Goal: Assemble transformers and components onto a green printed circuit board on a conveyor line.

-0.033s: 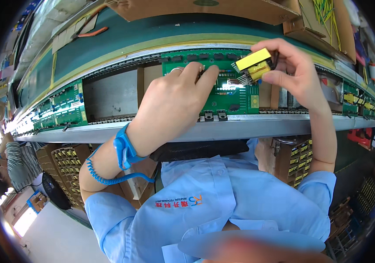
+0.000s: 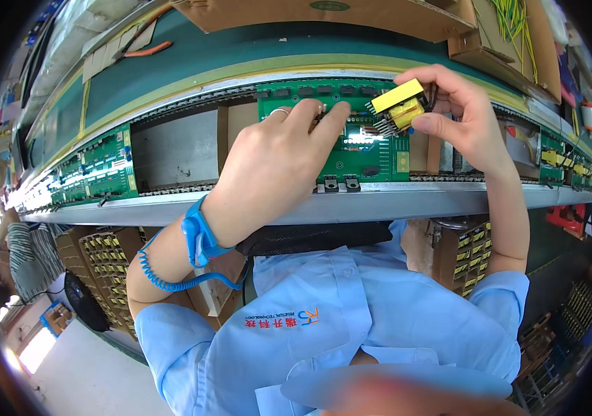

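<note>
A green circuit board (image 2: 373, 168) lies across the rails of the conveyor in front of me. My left hand (image 2: 271, 156) is over its left half, fingers bent down to the board and closed round a small part that they mostly hide. On that wrist is a blue strap (image 2: 199, 239) with a coiled cord. Above the board's right end, my right hand (image 2: 458, 114) grips a yellow transformer (image 2: 403, 111) between thumb and fingers. The transformer is tilted, its metal pins pointing left and down toward the board, and dark leads show by my fingers.
More populated boards stand on the conveyor at left (image 2: 95, 170) and right. Beyond the rail are a cardboard box (image 2: 337, 17), a box of yellow-green wires (image 2: 514, 31) and orange-handled pliers (image 2: 149, 51). Racks of yellow parts (image 2: 105, 267) flank me below; another person's striped sleeve (image 2: 29, 256) shows far left.
</note>
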{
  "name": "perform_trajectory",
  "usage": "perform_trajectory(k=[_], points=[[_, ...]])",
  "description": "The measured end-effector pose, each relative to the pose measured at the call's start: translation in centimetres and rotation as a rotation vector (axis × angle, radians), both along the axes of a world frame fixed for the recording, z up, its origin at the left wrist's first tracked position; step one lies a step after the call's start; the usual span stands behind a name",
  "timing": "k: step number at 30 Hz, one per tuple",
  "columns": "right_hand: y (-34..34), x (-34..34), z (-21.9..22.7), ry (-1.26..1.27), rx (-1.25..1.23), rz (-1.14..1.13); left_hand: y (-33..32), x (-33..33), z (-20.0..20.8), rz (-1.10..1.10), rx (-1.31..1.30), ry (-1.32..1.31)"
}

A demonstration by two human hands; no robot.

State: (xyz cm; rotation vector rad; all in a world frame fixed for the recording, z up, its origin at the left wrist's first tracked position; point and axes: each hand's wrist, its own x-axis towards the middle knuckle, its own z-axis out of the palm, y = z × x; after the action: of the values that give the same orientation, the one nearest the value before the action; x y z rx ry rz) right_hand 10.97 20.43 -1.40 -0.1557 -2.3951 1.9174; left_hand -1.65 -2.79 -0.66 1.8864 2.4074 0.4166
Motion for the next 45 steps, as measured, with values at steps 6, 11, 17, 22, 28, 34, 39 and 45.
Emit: perform_trajectory(k=[6,11,17,22,28,34,39,45], points=[[0.1,-0.9,-0.5,-0.101,0.174,0.043,-1.0,-1.0,0.2,0.063,0.152,-0.331],[-0.2,-1.2,-0.9,-0.069,0.152,0.006,-1.5,-1.3,-0.5,0.116,0.177,-0.433],[-0.3,-1.3,-0.5,-0.107,0.194,0.001,-1.5,-1.5,-0.5,0.108,0.171,-0.423],[-3.1,-1.4,1.9,-0.070,0.512,-0.006,-1.3,-1.6,-0.6,0.096,0.184,-0.422],[-4.6,-1.8,1.8,0.161,0.924,0.138,-1.2,-1.5,-0.4,0.114,0.180,-0.452],[-4.8,-3.1,2.2,0.156,1.077,0.267,-1.1,-1.7,-0.4,0.090,0.182,-0.431],[-4.9,-3.1,1.7,0.161,1.080,0.303,-1.1,-1.5,-0.2,0.110,0.145,-0.417],[-6.2,-2.2,1.2,0.092,1.105,0.169,-0.7,-1.5,-0.3,0.119,0.159,-0.420]])
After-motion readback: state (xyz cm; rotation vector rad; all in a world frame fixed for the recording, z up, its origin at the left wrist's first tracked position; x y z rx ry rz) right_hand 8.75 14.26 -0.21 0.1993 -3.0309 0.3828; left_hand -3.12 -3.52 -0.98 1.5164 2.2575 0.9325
